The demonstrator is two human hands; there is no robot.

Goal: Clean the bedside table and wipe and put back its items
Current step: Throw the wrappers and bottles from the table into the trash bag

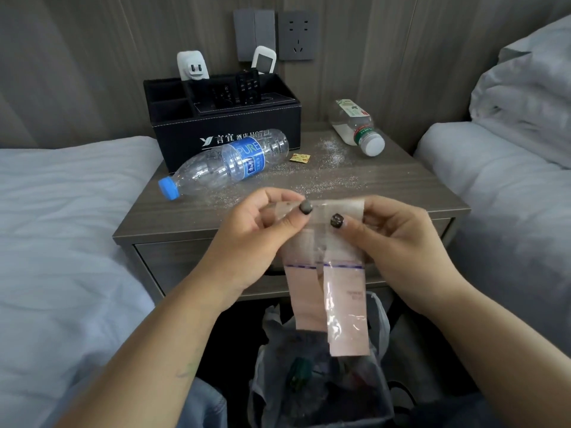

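I hold a clear plastic packet (pixel 335 291) with pink contents in front of the bedside table (pixel 386 186). My left hand (pixel 247 239) pinches its top left corner and my right hand (pixel 398 242) pinches the top right. The packet hangs down over a bin (pixel 324 381) lined with a plastic bag. On the table lie an empty water bottle (pixel 228 162) with a blue cap, a small white-capped bottle (pixel 357 126) on its side, a small yellow sachet (pixel 299 158) and scattered white powder (pixel 330 149).
A black hotel organiser box (pixel 225 125) at the table's back holds remotes (pixel 247 88) and a white plug adapter (pixel 192 66). White beds flank the table, one left (pixel 68 227) and one right (pixel 506 196). Wall sockets (pixel 298 35) sit above.
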